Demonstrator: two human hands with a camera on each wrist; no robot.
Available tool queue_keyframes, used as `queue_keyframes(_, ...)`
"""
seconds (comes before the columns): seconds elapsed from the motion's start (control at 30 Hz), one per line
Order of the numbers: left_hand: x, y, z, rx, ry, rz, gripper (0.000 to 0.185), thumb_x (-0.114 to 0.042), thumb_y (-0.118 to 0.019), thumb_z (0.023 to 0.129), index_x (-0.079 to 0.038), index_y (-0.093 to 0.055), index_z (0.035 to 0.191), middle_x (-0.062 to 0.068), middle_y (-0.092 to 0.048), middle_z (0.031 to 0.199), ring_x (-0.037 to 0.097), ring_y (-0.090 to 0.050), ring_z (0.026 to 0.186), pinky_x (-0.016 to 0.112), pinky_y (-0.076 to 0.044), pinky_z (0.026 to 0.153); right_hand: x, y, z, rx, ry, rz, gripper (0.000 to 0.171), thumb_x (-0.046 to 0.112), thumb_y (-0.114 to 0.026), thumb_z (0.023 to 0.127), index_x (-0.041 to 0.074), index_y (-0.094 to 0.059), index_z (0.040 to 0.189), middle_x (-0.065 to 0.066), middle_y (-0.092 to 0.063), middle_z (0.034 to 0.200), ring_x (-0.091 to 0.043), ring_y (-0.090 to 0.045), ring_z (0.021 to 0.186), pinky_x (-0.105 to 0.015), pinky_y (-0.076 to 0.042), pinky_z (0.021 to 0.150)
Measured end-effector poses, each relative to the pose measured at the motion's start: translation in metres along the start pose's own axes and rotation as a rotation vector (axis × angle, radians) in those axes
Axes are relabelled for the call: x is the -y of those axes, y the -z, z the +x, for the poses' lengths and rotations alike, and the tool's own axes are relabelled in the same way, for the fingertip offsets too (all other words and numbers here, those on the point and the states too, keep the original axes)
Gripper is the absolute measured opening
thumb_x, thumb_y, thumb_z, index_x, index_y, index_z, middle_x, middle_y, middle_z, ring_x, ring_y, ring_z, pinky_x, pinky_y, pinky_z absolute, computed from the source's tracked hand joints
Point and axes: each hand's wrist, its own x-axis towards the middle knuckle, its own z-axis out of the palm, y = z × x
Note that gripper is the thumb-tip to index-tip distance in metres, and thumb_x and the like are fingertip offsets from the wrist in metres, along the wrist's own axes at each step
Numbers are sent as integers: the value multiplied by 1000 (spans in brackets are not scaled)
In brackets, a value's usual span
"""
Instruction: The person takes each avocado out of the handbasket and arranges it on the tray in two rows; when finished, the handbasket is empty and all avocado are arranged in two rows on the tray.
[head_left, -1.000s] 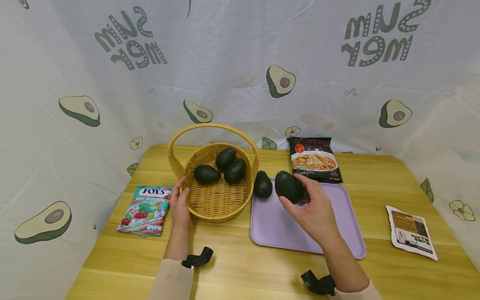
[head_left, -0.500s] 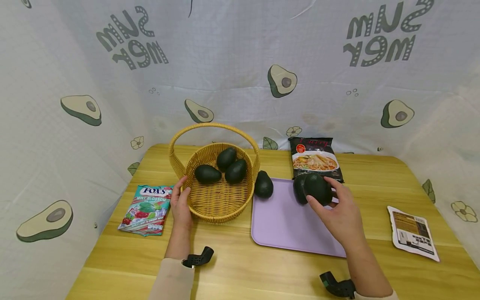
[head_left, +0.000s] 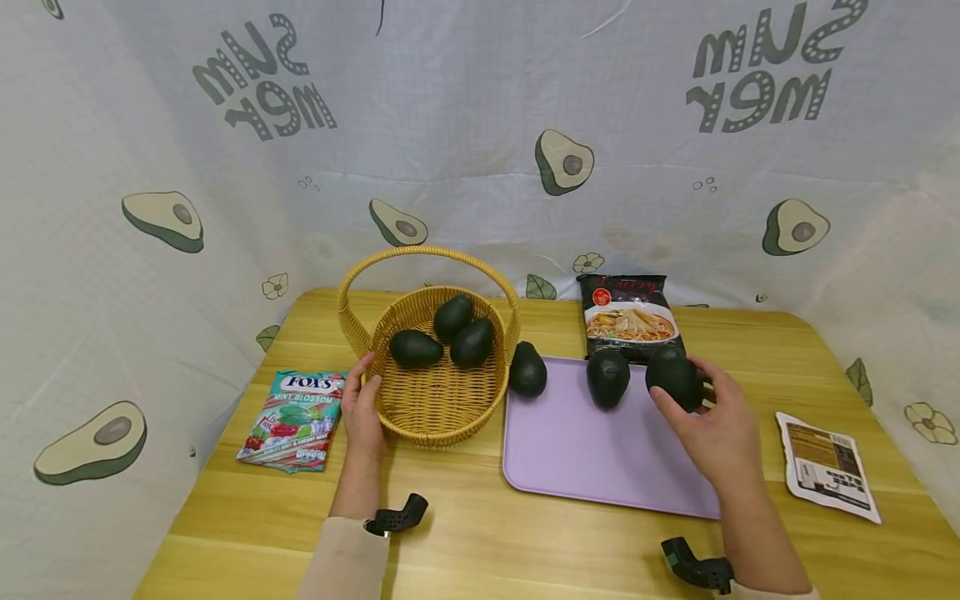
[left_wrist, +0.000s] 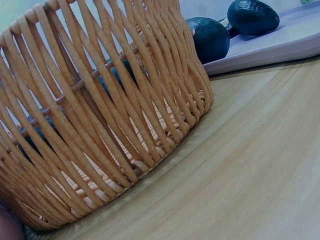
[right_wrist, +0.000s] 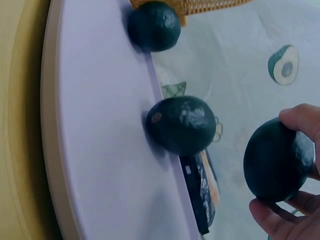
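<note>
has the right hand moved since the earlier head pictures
Yes, rightward: in the head view the right hand, holding an avocado, has gone from over the middle of the purple tray to its right side; the tray stayed put.

The head view faced forward and down over the table (head_left: 480,542); near, tilted left-wrist and sideways right-wrist views shared the lilac tray (right_wrist: 100,130).

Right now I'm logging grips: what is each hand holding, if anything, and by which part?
The right hand holds an avocado by opposite sides, between thumb and fingers. The left hand touches the basket on its left; whether it grips is unclear.
</note>
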Motion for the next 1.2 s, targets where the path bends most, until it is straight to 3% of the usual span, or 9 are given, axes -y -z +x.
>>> queue_keyframes(0.03,0,0,0,-1,1,-3,40,-6,-42,104,-6,-55,142,6,-39,159,21,-35,146,26,-38,110,-3,0,1,-2,-13,-1,80,43,-77,90,7,-43,153,-27,-49,147,-45,-52,126,-41,-56,90)
queue_keyframes(0.07,0,0,0,-1,3,-5,40,-6,-42,104,-6,-55,142,5,-39,158,21,-35,146,27,-38,111,-5,1,2,-4,-25,-3,80,43,-76,90,7,-43,153,-28,-49,147,-45,-52,126,-47,-55,90)
queue_keyframes(0.17,0,0,0,-5,6,-6,40,-6,-43,104,-5,-55,142,5,-39,158,20,-35,145,26,-37,110,-13,1,7,-11,-60,-6,81,44,-75,91,7,-41,155,-29,-48,148,-47,-52,124,-46,-53,88)
queue_keyframes(0.3,0,1,0,-6,5,1,41,-6,-43,104,-5,-54,143,6,-39,158,20,-34,146,24,-37,109,-25,1,12,-7,-108,-4,82,45,-72,92,6,-38,156,-29,-44,151,-50,-49,125,-61,-47,94)
queue_keyframes(0.43,2,0,1,-5,-4,-8,41,-5,-43,104,-4,-54,143,7,-41,157,22,-36,145,27,-37,110,-35,2,19,4,-142,-29,83,47,-68,94,5,-36,157,-30,-43,152,-50,-47,126,-61,-45,93)
queue_keyframes(0.63,4,-2,1,0,-10,-9,40,-5,-43,104,-2,-55,142,9,-41,158,21,-35,146,21,-38,106,-47,3,30,4,-197,-44,84,48,-66,95,4,-33,158,-32,-41,154,-50,-47,127,-63,-43,97)
queue_keyframes(0.77,4,-1,0,0,-3,-7,40,-6,-44,104,-3,-55,142,8,-41,158,21,-34,146,23,-38,108,-51,-1,34,24,-188,-77,84,48,-67,95,2,-34,157,-36,-43,150,-53,-45,131,-66,-41,101)
queue_keyframes(0.97,2,0,1,-13,-1,1,40,-8,-44,103,-6,-57,141,6,-42,156,23,-38,144,29,-38,109,-56,-11,38,42,-136,-155,84,50,-67,94,-2,-38,154,-41,-45,141,-54,-44,126,-66,-40,96)
queue_keyframes(1.2,1,0,1,-11,-1,5,40,-7,-44,103,-3,-55,142,7,-42,157,21,-36,145,21,-38,106,-57,-21,40,29,-194,-161,87,53,-64,94,-1,-35,156,-42,-37,143,-54,-40,127,-67,-39,99)
